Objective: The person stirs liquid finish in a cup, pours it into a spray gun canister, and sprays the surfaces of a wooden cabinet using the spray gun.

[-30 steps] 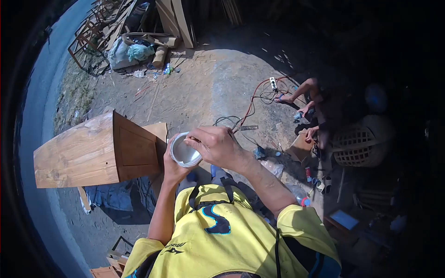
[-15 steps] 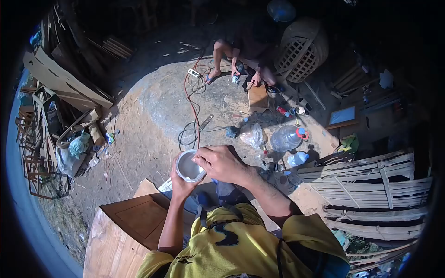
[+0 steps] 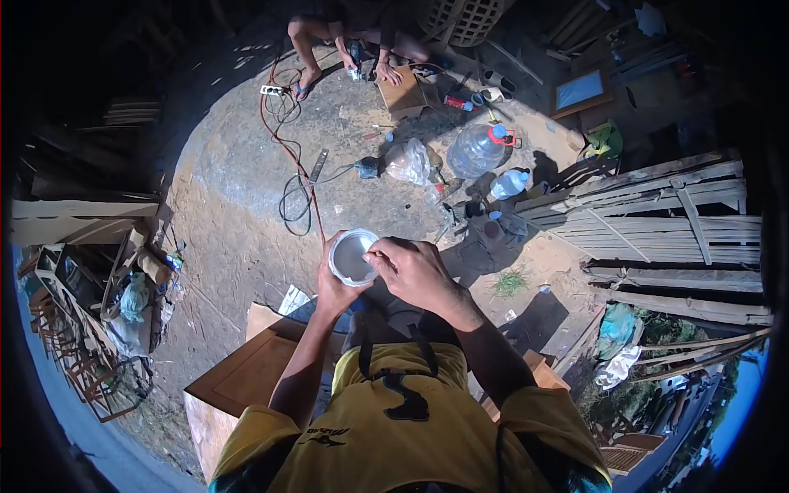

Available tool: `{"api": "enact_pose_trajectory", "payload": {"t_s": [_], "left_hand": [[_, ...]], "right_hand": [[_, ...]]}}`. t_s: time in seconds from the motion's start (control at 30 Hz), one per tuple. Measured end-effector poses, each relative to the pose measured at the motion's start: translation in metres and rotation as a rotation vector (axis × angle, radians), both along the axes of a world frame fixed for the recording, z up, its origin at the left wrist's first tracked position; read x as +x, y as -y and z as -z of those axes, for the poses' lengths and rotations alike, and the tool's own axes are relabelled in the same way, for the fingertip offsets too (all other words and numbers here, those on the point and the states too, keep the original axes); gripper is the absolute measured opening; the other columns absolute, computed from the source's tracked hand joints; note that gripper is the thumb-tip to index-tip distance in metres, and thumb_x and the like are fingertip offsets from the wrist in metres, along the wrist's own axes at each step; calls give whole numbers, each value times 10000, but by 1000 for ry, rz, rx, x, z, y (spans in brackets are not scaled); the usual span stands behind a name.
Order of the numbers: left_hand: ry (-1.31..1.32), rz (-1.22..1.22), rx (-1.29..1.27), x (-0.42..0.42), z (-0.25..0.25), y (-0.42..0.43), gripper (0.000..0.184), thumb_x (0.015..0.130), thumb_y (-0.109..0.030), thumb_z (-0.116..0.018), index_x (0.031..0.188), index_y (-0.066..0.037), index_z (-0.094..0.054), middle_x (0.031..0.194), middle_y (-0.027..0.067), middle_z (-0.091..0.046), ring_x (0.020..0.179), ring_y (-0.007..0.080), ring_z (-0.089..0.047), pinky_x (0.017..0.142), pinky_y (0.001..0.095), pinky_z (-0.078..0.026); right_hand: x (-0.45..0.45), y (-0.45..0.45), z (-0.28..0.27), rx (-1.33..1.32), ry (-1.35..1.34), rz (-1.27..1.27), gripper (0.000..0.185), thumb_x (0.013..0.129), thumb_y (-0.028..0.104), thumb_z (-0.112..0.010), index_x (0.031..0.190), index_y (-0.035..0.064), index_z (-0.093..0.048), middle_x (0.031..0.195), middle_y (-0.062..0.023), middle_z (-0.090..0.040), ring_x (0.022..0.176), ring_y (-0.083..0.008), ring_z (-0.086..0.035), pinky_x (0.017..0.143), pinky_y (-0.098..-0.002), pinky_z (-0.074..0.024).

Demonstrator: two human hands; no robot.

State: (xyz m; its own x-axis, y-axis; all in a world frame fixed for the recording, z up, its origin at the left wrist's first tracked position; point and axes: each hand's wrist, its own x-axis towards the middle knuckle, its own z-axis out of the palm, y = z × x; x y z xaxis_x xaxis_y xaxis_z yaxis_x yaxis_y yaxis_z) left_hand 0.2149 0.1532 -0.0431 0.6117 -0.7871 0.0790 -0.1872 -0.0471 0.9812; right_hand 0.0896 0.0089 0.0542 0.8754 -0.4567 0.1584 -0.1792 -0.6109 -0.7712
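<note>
My left hand [image 3: 334, 289] is wrapped around a white plastic tub [image 3: 337, 274], whose open top faces up at me. Pale grey-white contents or a pale inside show within the rim. Over the tub's right edge, my right hand [image 3: 408, 271] is closed, thumb and fingers pinched together just above the opening. Whatever the pinch holds, if anything, is hidden by the fingers. Below the left forearm stands a brown wooden cabinet panel [image 3: 251, 368].
Ahead, a seated person [image 3: 353, 45] holds a power tool by a wooden box [image 3: 404, 92]. Cords [image 3: 300, 164], a large water jug [image 3: 475, 152], a smaller bottle [image 3: 509, 184] and a plastic bag [image 3: 408, 161] lie on the ground. Bamboo slats [image 3: 657, 234] stand at right.
My view has swung, so the ground and its things sit higher and further left. Tub and both hands now appear slightly higher and to the right, with the same grip.
</note>
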Motion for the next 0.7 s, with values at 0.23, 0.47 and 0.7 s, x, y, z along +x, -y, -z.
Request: {"api": "enact_pose_trajectory", "payload": {"t_s": [0.23, 0.47, 0.7], "left_hand": [[-69, 45, 43, -56, 55, 63, 937, 684, -94, -969, 1482, -12, -485, 1327, 130, -673, 1222, 227, -664, 1069, 383, -528], [-87, -31, 100, -121, 154, 145, 923, 676, -52, -963, 1464, 0, -486, 1307, 134, -679, 1215, 227, -667, 1078, 382, -527], [-63, -4, 150, -159, 302, 224, 961, 650, -13, -942, 1485, 1, -465, 1349, 144, -659, 1260, 240, -648, 1112, 397, -509]], "right_hand": [[-92, 47, 38, -23, 45, 139, 129, 980, 102, -731, 1098, 61, -699, 912, -113, -733, 769, -302, -740, 690, -375, -584], [-207, 138, 107, -4, -30, 213, 235, 908, -4, -762, 1131, 30, -693, 948, -104, -739, 841, -272, -758, 731, -369, -605], [-302, 211, 278, -29, -354, 311, 209, 980, 57, -670, 1188, 56, -697, 1014, -148, -736, 932, -365, -728, 802, -458, -594]]}}
